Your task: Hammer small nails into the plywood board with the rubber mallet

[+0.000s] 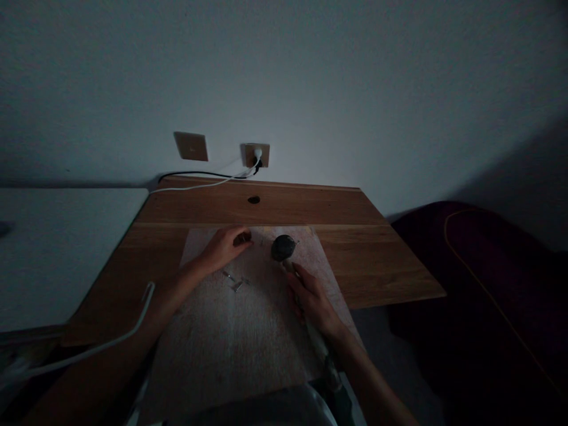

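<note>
My right hand (310, 296) is wrapped round the pale handle of a mallet (283, 248), whose dark, rounded head is over the far part of a light wooden board (231, 337). Near the board's far left, my left hand (229, 244) has its fingers curled in; whatever they may hold is too dark and small to make out. Several small shiny metal pieces (238, 286), perhaps nails, lie on the board between the two hands. A tiny thin upright thing (261, 242) shows between my left fingertips and the mallet head.
Beneath the board is a brown wooden desk (377, 254) against the wall. A socket (263, 155) holds plugs with cables (199, 187). A white surface (66, 248) adjoins at left, with a bent white rod (137, 325) crossing before my left forearm. Dark red fabric (479, 296) lies right.
</note>
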{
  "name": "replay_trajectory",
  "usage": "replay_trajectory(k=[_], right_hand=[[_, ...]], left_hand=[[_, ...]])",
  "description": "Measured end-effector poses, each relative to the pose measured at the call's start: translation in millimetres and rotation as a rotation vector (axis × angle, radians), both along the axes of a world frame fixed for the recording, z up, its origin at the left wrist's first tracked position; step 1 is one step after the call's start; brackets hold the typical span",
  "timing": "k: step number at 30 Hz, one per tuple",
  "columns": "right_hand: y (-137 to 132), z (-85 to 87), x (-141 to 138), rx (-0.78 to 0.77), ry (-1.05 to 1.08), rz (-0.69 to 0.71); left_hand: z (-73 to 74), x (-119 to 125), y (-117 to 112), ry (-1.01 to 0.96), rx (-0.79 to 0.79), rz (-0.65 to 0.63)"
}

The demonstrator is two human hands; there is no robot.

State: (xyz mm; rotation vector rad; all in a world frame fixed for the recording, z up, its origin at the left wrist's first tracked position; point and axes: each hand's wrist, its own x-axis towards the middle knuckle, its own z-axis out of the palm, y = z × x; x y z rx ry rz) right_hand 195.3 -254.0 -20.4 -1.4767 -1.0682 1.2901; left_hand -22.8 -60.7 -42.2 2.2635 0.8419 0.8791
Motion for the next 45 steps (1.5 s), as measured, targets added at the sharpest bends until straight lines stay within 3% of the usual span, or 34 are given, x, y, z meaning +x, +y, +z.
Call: replay_trajectory(k=[9,17,27,32,40,45], right_hand=[[0,-2.1,1,-0.006,-0.008,0.001],[1,1.6,-1,0.001,-0.019,0.001],[1,5.1,-1,-0.035,-0.025,0.005],[1,4.4,-1,-0.036,-0.027,-0.002],[4,10.8,-1,-0.033,-0.055,0.013],[18,22.5,-9,0.008,-0.028,0.048]], left_hand=[[-0.3,3,0,-0.002,-0.045,-0.014],[0.6,1,0,0.006,-0.025,0.065],[-1.9,1,1,0.031,-0.014,-0.030],[-3.7,1,2,0.042,0.029,0.062],[-2.9,1,0,0.033,-0.005,0.004],[-4.4,0,-1,0.061,0.017,0.040]])
